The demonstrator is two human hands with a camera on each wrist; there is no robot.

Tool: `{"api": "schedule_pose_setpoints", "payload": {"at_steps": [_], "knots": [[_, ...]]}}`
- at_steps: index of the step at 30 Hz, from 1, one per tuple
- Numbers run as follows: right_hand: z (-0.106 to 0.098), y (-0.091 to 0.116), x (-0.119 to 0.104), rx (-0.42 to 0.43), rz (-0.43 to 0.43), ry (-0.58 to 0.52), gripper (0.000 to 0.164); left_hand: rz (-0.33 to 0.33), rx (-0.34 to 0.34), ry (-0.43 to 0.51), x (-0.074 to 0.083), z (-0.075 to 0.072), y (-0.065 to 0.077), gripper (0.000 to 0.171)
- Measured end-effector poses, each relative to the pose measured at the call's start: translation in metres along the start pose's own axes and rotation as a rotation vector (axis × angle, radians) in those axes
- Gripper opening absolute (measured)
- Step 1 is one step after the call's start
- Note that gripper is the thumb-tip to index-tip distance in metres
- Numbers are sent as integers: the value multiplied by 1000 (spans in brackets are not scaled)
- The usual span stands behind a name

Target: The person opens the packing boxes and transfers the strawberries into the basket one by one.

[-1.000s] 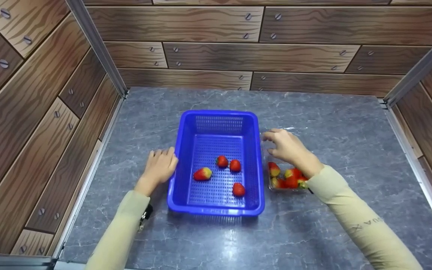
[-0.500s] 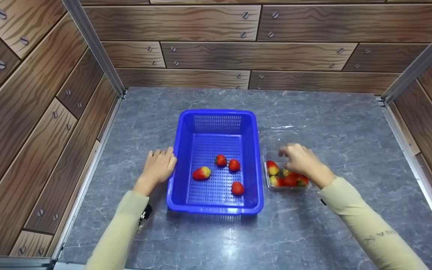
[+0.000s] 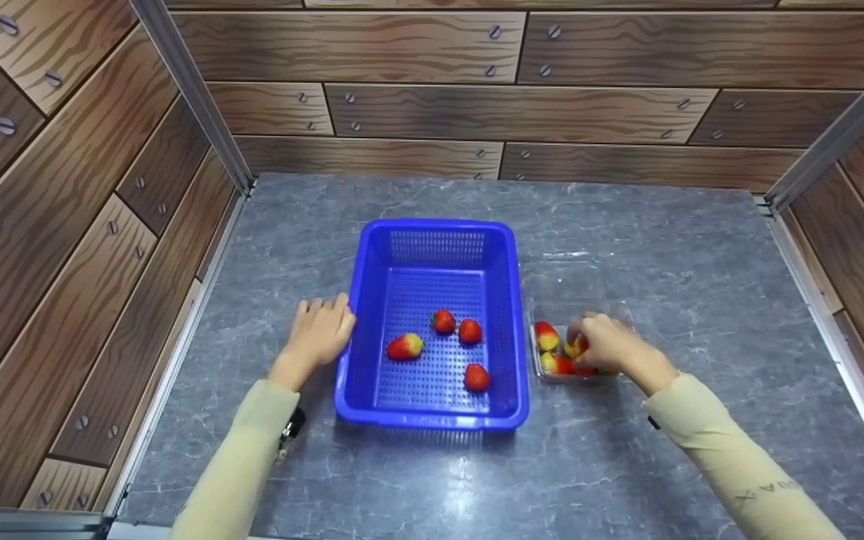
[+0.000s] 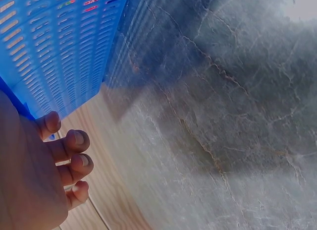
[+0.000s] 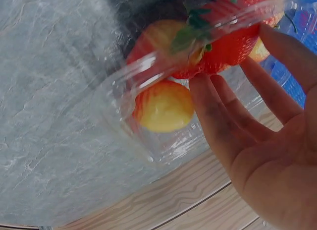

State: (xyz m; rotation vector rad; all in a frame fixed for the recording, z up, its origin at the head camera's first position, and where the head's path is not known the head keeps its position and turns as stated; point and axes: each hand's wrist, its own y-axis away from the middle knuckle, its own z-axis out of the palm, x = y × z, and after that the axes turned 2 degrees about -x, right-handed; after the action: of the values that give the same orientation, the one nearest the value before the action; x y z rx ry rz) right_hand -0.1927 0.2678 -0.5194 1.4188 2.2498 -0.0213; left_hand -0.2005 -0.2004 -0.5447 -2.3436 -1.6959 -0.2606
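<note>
While the left hand (image 3: 318,331) is kept against the left rim of the blue basket (image 3: 432,421), the right hand (image 3: 610,346) has been lowered, within the last second, from beside the basket's right rim into the clear plastic box (image 3: 574,378). Right grip: partly closed, thumb and fingertips set about one red strawberry (image 5: 235,49); firmness cannot be told. By this, the work is judged to be advanced from reaching to picking up. Left grip: fingers loosely bent; whether the rim is pinched cannot be told. Strawberries, loose: four (image 3: 404,346), spread over the basket floor, unchanged in number and place. Strawberries, boxed: several (image 3: 546,337), clustered at the box's near end, partly hidden by the hand. Surface: one grey tabletop (image 3: 702,300), marbled with pale veins, glossy near the front. Room: three walls (image 3: 417,49), faced with printed wood planks and screw heads, joined at the corners by metal strips (image 3: 199,97).
</note>
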Motion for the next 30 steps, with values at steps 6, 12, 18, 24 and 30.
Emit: {"api": "schedule_pose_setpoints", "payload": {"at_steps": [6, 12, 18, 24, 30], "knots": [[8, -1, 0, 81, -52, 28, 24, -5, 6, -1, 0, 0, 0, 25], [12, -4, 1, 99, -54, 44, 27, 1, 14, -3, 1, -1, 1, 26], [18, -8, 4, 128, -54, 67, 26, -2, 10, -1, 1, -1, 1, 27], [24, -12, 7, 184, -68, 70, 20, -10, -13, 3, 1, -1, 0, 27], [24, -14, 8, 175, -35, 50, 22, -18, -32, 18, 0, -1, 0, 28]]}}
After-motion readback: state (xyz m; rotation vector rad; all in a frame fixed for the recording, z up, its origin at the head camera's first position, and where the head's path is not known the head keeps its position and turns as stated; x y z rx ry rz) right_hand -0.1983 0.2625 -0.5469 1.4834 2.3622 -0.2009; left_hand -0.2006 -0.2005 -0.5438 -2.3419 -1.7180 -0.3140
